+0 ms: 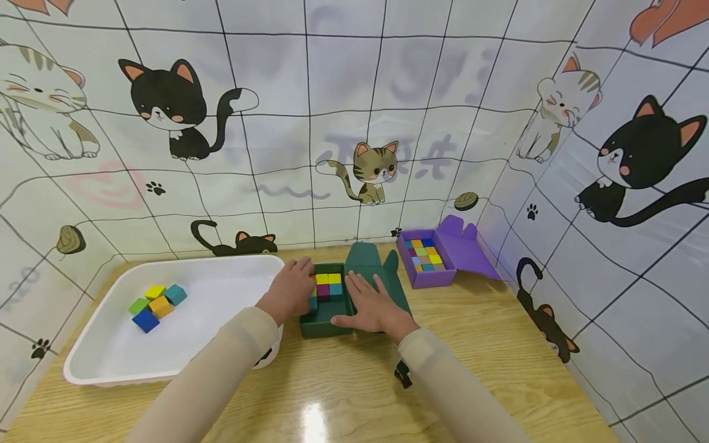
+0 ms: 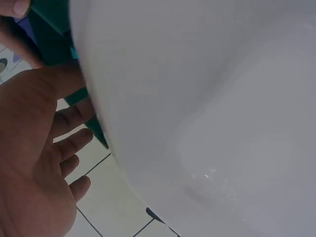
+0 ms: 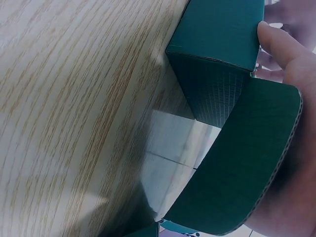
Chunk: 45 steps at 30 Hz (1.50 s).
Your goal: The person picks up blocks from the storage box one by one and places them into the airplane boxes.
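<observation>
A dark green cardboard box (image 1: 327, 329) lies open, its lid (image 1: 388, 277) folded out to the right. Yellow, magenta and teal blocks (image 1: 329, 289) fill the far part of it. My left hand (image 1: 290, 289) reaches over the box's left side, fingers at the blocks there; their tips are hidden, and I cannot tell whether they pinch a block. With fingers spread, my right hand (image 1: 373, 304) rests along the right wall and lid. In the right wrist view its thumb (image 3: 279, 44) lies at the edge of the green box (image 3: 212, 34), beside a rounded flap (image 3: 237, 158).
To the left, a white tray (image 1: 221, 271) holds several loose blocks: yellow, teal, green, orange (image 1: 160, 306) and blue. A purple box (image 1: 432, 279) full of coloured blocks stands open at the back right. A cat-print sheet (image 1: 277, 135) borders the wooden table (image 1: 354, 394).
</observation>
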{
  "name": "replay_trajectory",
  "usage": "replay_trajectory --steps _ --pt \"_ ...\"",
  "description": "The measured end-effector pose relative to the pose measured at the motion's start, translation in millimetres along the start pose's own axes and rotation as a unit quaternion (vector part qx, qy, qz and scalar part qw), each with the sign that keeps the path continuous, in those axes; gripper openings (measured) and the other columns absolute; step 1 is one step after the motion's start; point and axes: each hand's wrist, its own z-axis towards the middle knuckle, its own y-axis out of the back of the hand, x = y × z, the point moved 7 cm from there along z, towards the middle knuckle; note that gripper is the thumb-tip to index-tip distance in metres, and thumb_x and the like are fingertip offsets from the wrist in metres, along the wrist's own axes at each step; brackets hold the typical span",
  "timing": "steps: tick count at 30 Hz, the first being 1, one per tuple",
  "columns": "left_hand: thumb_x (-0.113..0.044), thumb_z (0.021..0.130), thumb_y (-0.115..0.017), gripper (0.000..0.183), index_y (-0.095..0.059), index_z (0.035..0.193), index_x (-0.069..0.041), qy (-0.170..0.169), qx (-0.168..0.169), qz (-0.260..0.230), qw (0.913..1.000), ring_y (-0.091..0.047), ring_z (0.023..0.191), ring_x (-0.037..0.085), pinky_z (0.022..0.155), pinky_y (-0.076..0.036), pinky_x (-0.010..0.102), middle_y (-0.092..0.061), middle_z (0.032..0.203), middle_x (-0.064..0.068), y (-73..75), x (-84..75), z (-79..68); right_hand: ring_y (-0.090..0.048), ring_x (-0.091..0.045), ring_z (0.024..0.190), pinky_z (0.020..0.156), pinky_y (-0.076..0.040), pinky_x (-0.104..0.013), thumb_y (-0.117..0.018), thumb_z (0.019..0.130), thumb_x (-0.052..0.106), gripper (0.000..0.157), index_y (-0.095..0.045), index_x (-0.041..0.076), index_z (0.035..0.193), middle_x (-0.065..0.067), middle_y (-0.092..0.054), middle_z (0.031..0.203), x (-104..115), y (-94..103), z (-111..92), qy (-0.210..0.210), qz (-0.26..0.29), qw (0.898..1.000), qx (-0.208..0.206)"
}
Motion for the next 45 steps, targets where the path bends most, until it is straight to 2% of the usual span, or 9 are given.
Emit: replay_trajectory --steps 5,8,11,16,21,26,33,39,45 --pt "-0.036 0.084 -0.072 0.025 -0.07 0.096 -0.013 0.017 -0.054 -0.049 0.9972 -0.028 0.145 0.034 0.121 -0.024 0.05 -0.049 0.14 0.012 16.5 26.9 -12.4 -0.004 -0.021 0.154 0.123 0.004 -0.055 -0.045 0.088 0.073 0.1 -0.007 0.012 0.157 -0.006 -0.002 0.166 -1.9 -1.3 -0.6 -0.001 0.006 1.0 0.002" --pt "-0.032 0.083 -0.072 0.021 -0.07 0.092 -0.013 0.032 -0.094 -0.066 0.9929 -0.03 0.144 0.036 0.118 -0.027 0.053 -0.052 0.136 0.014 21.0 54.4 -27.0 -0.005 -0.021 0.154 0.123 0.004 -0.055 -0.046 0.088 0.072 0.1 -0.008 0.011 0.157 -0.007 -0.002 0.166 -1.6 -1.3 -1.2 0.002 0.013 1.0 0.0" --pt "-0.028 0.081 -0.075 0.018 -0.071 0.09 -0.013 0.048 -0.116 -0.08 0.9888 -0.033 0.14 0.039 0.114 -0.03 0.057 -0.053 0.132 0.017 18.4 84.0 -48.6 -0.005 -0.021 0.154 0.123 0.004 -0.055 -0.045 0.088 0.073 0.101 -0.008 0.01 0.157 -0.007 -0.002 0.166 -0.7 -1.3 -1.7 0.005 0.015 1.0 0.001" --pt "-0.024 0.079 -0.077 0.017 -0.072 0.089 -0.011 0.107 -0.104 -0.114 0.9823 -0.03 0.137 0.045 0.111 -0.028 0.065 -0.052 0.13 0.022 0.7 131.8 -92.6 -0.005 -0.022 0.154 0.123 0.004 -0.055 -0.045 0.088 0.073 0.101 -0.008 0.01 0.157 -0.007 -0.001 0.165 0.7 -0.9 -2.6 0.008 0.017 1.0 -0.001" --pt "-0.023 0.079 -0.075 0.018 -0.072 0.089 -0.009 0.161 -0.079 -0.129 0.9752 -0.032 0.129 0.048 0.104 -0.03 0.069 -0.051 0.126 0.026 -27.1 177.0 -134.8 -0.004 -0.021 0.154 0.123 0.005 -0.054 -0.045 0.088 0.073 0.101 -0.008 0.01 0.157 -0.007 -0.001 0.166 -0.3 -1.0 -2.6 0.008 0.018 1.0 -0.002" --pt "-0.025 0.078 -0.075 0.025 -0.072 0.089 -0.003 0.207 -0.067 -0.142 0.9656 -0.038 0.115 0.048 0.098 -0.032 0.07 -0.052 0.115 0.029 -52.5 213.4 -169.3 -0.004 -0.021 0.154 0.123 0.005 -0.054 -0.046 0.088 0.072 0.1 -0.008 0.01 0.157 -0.007 -0.001 0.166 -0.8 -0.4 -3.3 0.01 0.021 1.0 -0.001" --pt "-0.027 0.076 -0.078 0.031 -0.072 0.089 0.001 0.251 -0.024 -0.124 0.9597 -0.037 0.109 0.051 0.096 -0.032 0.072 -0.053 0.111 0.034 -76.8 235.2 -191.3 -0.003 -0.021 0.154 0.123 0.004 -0.054 -0.045 0.088 0.072 0.1 -0.007 0.011 0.157 -0.007 -0.001 0.166 0.1 -0.5 -3.7 0.011 0.018 1.0 0.004" --pt "-0.024 0.073 -0.08 0.037 -0.069 0.088 0.008 0.267 -0.026 -0.109 0.9571 -0.035 0.108 0.053 0.096 -0.033 0.071 -0.052 0.109 0.037 -84.5 239.3 -196.5 -0.004 -0.021 0.154 0.123 0.003 -0.055 -0.045 0.088 0.072 0.099 -0.008 0.011 0.157 -0.006 -0.001 0.166 -1.1 -0.4 -2.7 0.01 0.012 1.0 0.001" --pt "-0.023 0.074 -0.078 0.039 -0.066 0.087 0.012 0.268 -0.018 -0.087 0.9594 -0.038 0.103 0.051 0.093 -0.036 0.07 -0.053 0.103 0.036 -87.1 237.7 -196.8 -0.004 -0.022 0.154 0.123 0.003 -0.055 -0.045 0.088 0.072 0.1 -0.007 0.01 0.157 -0.007 -0.001 0.166 -0.7 -0.9 -2.3 0.012 0.016 1.0 0.001"
